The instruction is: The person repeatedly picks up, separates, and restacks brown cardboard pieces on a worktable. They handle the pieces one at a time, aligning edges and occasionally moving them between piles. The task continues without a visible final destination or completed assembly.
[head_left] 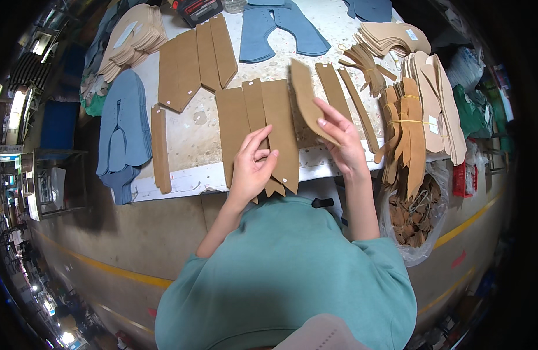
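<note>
My left hand rests on a fanned set of long tan leather pieces with pointed ends that overhang the front edge of the worktable. Its fingers pinch the lower part of the middle piece. My right hand holds up a curved tan leather piece by its lower end, just right of the fanned set. Flat tan strips lie under and behind that raised piece.
More tan pieces lie at the back left, with a beige stack beyond. Blue cut pieces hang off the left edge and others lie at the back. Bundled tan and beige stacks crowd the right; a clear bag of scraps hangs below.
</note>
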Motion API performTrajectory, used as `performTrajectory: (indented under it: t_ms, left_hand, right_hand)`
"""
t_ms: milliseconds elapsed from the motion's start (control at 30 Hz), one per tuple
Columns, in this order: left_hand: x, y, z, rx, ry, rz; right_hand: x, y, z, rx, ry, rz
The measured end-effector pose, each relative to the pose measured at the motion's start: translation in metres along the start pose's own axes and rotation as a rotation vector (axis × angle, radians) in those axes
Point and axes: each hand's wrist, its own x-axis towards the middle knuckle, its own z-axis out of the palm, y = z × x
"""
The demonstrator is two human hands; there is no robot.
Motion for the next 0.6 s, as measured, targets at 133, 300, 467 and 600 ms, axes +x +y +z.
performTrajectory:
  t_ms: [133, 300, 467, 600]
  left_hand:
    - [0.004, 0.003, 0.003, -0.137, 0.082, -0.084]
    - [0.003, 0.002, 0.007, -0.117, 0.049, 0.063]
    - [0.003, 0.0, 0.005, 0.034, 0.025, 0.056]
    - [0.002, 0.001, 0.003, 0.08, 0.005, 0.075]
  right_hand:
    - [-0.008, 0.022, 0.018, -0.18, -0.1, 0.09]
    - [-0.012, 0.043, 0.034, -0.36, -0.073, -0.087]
    - [-0.012, 0.011, 0.008, -1.176, 0.178, -0.436]
    - [-0.008, -0.009, -0.024, -1.576, 0.495, -0.527]
